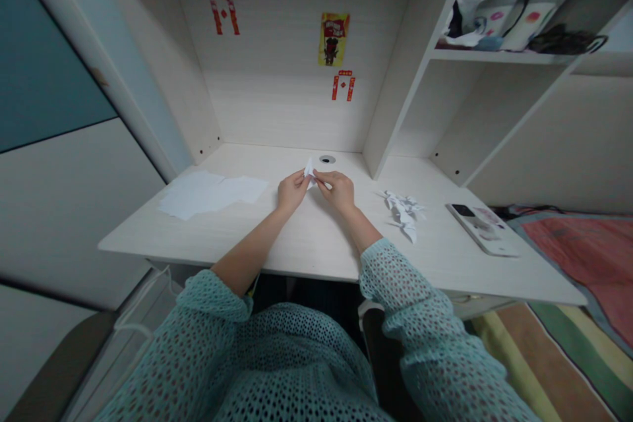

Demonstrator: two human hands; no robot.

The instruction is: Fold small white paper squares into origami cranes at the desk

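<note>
Both hands meet over the middle of the desk, pinching one small piece of folded white paper (309, 170). My left hand (291, 191) is closed on its left side. From the right, my right hand (337, 190) grips it between thumb and fingers. The paper has a pointed tip standing up; its lower part is partly hidden by the fingers. Left of my hands lie several flat white paper sheets (202, 194), overlapping in a loose spread. To the right sits a small heap of folded white paper figures (403, 211) with pointed ends.
A phone (482, 229) lies on the right of the white desk (316, 250). Behind my hands is a round cable hole (327, 159). Cups holding pens and scissors (531, 16) stand on the upper right shelf. A side panel (420, 72) rises at the right.
</note>
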